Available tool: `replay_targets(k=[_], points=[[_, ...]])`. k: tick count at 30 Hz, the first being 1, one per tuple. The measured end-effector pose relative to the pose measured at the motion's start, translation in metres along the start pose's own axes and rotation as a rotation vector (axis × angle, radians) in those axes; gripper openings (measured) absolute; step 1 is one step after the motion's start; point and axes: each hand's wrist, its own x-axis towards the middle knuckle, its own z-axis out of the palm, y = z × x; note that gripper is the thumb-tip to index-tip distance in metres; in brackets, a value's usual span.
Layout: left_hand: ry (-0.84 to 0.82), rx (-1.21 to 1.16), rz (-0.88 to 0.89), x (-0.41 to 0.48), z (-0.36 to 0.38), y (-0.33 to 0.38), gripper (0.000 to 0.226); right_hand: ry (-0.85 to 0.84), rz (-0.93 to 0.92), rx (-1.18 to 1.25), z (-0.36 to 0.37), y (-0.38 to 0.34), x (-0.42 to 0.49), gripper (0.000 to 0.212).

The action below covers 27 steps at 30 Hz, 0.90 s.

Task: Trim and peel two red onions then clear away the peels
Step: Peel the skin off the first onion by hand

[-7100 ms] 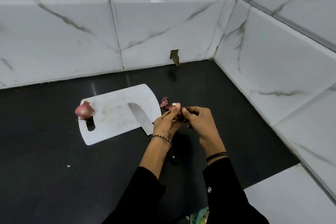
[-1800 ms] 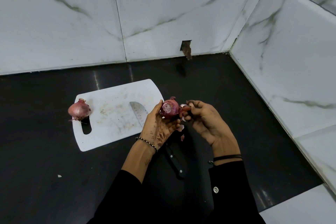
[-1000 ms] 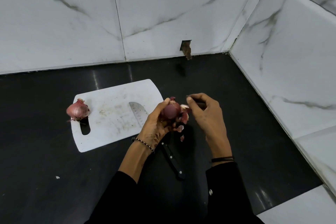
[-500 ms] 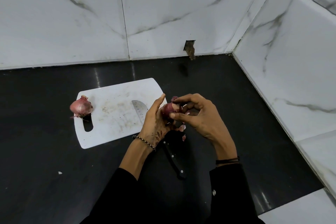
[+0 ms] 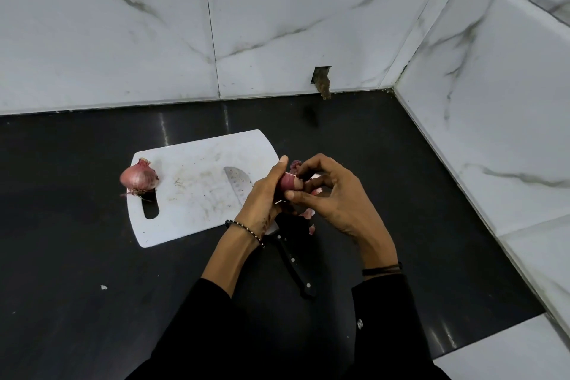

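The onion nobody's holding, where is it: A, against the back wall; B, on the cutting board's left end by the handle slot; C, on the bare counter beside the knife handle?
B: the unpeeled onion sits at the left end of the white cutting board, just above its handle slot.

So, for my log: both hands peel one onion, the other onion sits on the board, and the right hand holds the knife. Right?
No: the head view shows the knife lying unheld, blade on the board. The rest is right.
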Motion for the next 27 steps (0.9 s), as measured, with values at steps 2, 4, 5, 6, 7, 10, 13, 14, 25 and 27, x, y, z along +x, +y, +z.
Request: replay_targets(k=[2,4,5,6,7,10,13,14,25,27], points=[[0.009,0.035,-0.004,0.000,-0.001,0.000,0.056,-0.023,0.015,-0.004,0.002,0.001,-0.001,0.032],[0.016,0.057,-0.010,-0.001,0.000,0.000,0.055,-0.041,0.030,-0.005,0.004,0.002,-0.001,0.031],[0.025,0.067,-0.011,-0.001,0.001,0.000,0.053,-0.047,0.037,-0.003,0.004,0.002,-0.001,0.030],[0.036,0.081,-0.012,-0.003,0.003,0.001,0.052,-0.054,0.044,-0.001,0.004,0.002,-0.001,0.029],[0.042,0.101,-0.013,-0.002,0.003,0.001,0.053,-0.062,0.055,0.002,0.004,0.002,-0.002,0.028],[0.047,0.151,-0.024,-0.002,0.002,0.000,0.062,-0.059,0.063,-0.022,0.005,0.002,-0.004,0.022],[0.059,0.157,-0.043,0.000,-0.002,-0.004,0.063,-0.052,0.068,-0.018,0.006,0.002,-0.005,0.020],[0.056,0.133,-0.045,0.000,-0.001,-0.004,0.063,-0.050,0.069,-0.024,0.006,0.001,-0.006,0.020],[0.152,-0.057,-0.063,0.000,-0.001,-0.005,0.056,0.093,0.168,0.068,0.003,-0.009,-0.011,0.017],[0.176,-0.032,-0.064,0.001,-0.002,-0.006,0.057,0.107,0.173,0.079,0.003,-0.009,-0.012,0.016]])
